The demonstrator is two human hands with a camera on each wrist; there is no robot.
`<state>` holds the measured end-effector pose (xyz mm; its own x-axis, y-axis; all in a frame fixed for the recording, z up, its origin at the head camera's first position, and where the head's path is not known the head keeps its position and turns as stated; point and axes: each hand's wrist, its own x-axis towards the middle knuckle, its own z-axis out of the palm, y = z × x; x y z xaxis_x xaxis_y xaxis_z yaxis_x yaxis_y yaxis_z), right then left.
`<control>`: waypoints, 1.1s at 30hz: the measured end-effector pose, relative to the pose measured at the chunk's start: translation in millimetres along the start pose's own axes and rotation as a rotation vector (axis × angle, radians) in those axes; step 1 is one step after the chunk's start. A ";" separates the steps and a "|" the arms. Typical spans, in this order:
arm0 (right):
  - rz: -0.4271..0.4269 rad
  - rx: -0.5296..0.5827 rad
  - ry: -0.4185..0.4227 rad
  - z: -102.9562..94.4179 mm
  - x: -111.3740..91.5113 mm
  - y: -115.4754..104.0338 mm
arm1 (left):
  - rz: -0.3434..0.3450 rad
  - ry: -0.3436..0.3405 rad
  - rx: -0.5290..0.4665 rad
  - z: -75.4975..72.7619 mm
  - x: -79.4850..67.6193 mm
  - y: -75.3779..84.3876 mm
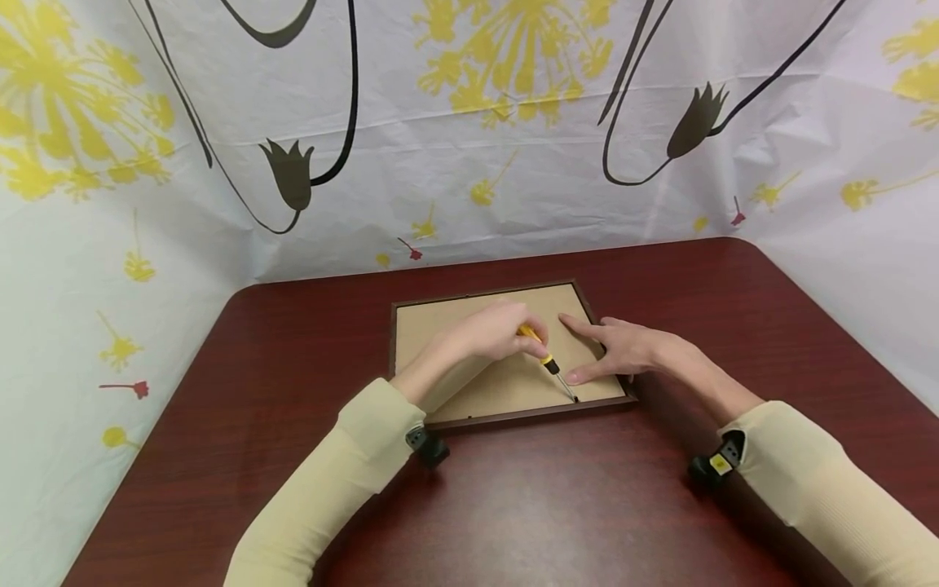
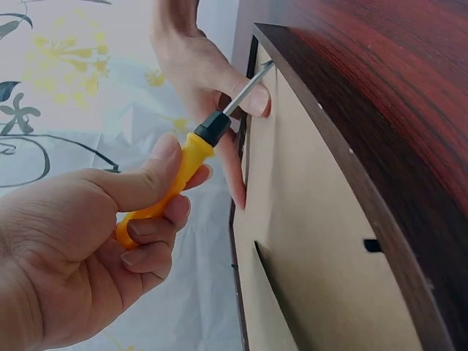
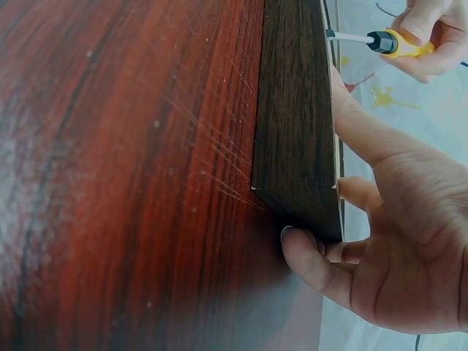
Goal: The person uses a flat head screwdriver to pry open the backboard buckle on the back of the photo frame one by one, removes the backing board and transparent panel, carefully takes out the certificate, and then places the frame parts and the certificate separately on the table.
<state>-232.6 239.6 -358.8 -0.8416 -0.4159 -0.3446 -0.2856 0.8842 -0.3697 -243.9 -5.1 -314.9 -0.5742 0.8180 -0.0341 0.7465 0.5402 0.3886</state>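
A picture frame [image 1: 528, 413] lies face down on the table, its tan backing board [image 1: 506, 390] upward. My left hand [image 1: 499, 330] grips the yellow handle of a screwdriver [image 1: 551, 365], fingers curled round it. The screwdriver's tip touches a small black tab [image 1: 575, 399] at the near rim, toward the right corner. My right hand [image 1: 623, 346] holds the frame's right end: thumb and a straight index finger rest on the board, while other fingers bend round the outer corner in the right wrist view. Another black tab [image 2: 373, 246] sits farther along the same rim.
The dark red wood table [image 1: 557, 497] extends around the frame. Patterned white sheeting [image 1: 455, 163] hangs behind and at both sides. A dark pointed sliver [image 2: 272, 284] shows on the backing in the left wrist view. Each wrist wears a black camera band.
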 end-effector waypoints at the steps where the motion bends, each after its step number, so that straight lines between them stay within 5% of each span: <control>1: 0.000 0.000 -0.001 0.0 0.2 0.3 | 0.005 -0.003 0.005 -0.4 0.9 0.8; 13: 0.001 0.012 -0.007 -1.3 1.2 -1.4 | 0.070 0.009 0.127 -4.0 1.2 23.5; 20: -0.010 0.012 -0.016 -1.3 1.9 -0.3 | -0.037 -0.030 0.228 -1.3 -6.1 48.7; 24: -0.011 0.010 -0.015 -1.0 2.2 0.8 | -0.076 -0.014 0.340 2.4 -12.2 60.8; 29: -0.031 -0.005 -0.002 -1.2 1.9 1.3 | -0.040 0.048 0.547 8.6 -21.1 74.3; 33: -0.027 -0.012 0.008 -0.7 1.4 0.8 | 0.003 0.081 0.589 14.2 -26.8 83.2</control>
<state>-234.4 239.9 -359.0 -0.8371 -0.4379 -0.3279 -0.3134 0.8751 -0.3687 -161.6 20.8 -294.7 -0.5780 0.8148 0.0452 0.7960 0.5751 -0.1888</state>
